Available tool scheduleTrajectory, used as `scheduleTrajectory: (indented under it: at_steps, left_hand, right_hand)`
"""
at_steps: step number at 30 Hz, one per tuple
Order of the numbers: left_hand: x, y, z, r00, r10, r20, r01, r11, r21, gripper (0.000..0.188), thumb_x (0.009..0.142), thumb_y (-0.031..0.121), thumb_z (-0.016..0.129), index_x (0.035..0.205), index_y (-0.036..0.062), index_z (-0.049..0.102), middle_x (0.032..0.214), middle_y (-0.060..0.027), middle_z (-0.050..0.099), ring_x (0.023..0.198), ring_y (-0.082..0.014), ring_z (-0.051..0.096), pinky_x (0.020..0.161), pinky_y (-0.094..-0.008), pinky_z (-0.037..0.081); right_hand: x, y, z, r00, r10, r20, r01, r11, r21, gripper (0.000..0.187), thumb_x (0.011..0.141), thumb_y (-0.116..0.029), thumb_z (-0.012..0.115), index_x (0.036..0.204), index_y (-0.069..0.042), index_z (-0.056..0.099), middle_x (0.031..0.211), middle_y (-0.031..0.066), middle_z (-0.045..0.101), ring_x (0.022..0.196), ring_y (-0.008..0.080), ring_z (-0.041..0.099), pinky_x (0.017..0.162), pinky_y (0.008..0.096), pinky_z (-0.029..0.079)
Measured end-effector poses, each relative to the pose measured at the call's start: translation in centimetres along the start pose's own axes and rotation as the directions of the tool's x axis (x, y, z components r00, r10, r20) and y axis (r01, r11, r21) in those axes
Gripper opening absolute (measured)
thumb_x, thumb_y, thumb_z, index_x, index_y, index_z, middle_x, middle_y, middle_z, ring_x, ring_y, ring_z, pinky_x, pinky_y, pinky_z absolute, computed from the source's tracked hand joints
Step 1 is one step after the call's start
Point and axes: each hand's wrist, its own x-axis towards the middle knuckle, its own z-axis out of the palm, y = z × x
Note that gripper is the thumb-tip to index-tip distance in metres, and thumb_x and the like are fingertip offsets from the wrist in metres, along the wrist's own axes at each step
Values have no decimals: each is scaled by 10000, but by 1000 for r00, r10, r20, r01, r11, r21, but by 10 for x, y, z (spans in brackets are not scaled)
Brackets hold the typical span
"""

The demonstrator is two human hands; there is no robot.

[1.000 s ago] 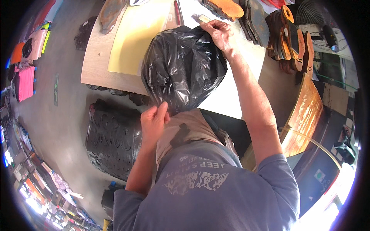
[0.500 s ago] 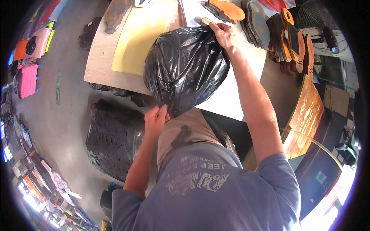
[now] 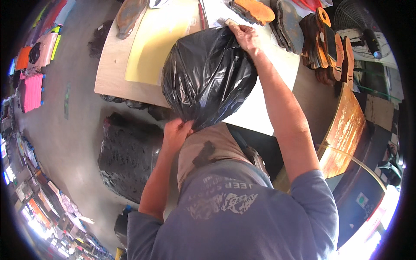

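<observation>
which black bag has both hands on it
The upper bag, seen against the table: left hand at its lower edge, right hand at its top; the lower bag lies untouched.

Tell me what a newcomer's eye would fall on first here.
Probably the big, shiny black bag in the upper middle, with the left hand at its lower end and the right hand at its upper right. Next might come the yellow sheet lying on the table to the bag's left, and then the bright pink stack near the picture's left rim.
</observation>
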Motion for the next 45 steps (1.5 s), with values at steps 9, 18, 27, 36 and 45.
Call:
scheduleTrajectory:
  at_steps: [9,18,27,36,45]
  left_hand:
    - [25,42,-29,879,75,-470,-96,995,-21,294,1103,192,651,1290,-34,635,1168,-88,702,1014,-128,651,902,-292,533]
    - [49,24,-29,735,591,-332,-358,754,550,225,1061,38,612,858,-29,543,714,-205,519,620,-389,487,602,-434,442]
    - [55,-30,-45,842,501,-201,-378,813,443,157,1057,49,567,952,-16,664,749,-158,632,643,-298,631,618,-402,507]
    - [70,6,-79,973,96,-209,-100,995,-7,239,1093,175,658,1262,16,719,1057,-18,745,867,-92,666,766,-281,532]
    - [168,14,-78,935,334,-117,-343,938,-60,271,1111,210,633,1250,-5,720,1079,-68,758,949,-110,636,856,-289,520]
  right_hand:
    - [-154,33,-32,936,130,-326,-74,981,179,547,1093,-463,613,1184,66,717,960,158,739,922,226,667,866,391,532]
    - [-200,64,28,913,212,-350,65,768,637,389,1114,-367,646,906,-51,736,741,-45,603,703,75,502,657,273,409]
    - [-171,63,13,938,10,-347,161,874,459,408,1118,-358,614,944,-11,740,715,1,629,716,100,522,654,305,423]
    - [-178,94,24,964,201,-177,-5,675,738,484,1126,-511,547,900,-104,678,696,-31,520,661,102,484,599,273,395]
    - [-169,127,82,938,116,-327,219,533,817,329,1121,-354,623,1094,-36,701,948,31,731,884,111,643,795,276,525]
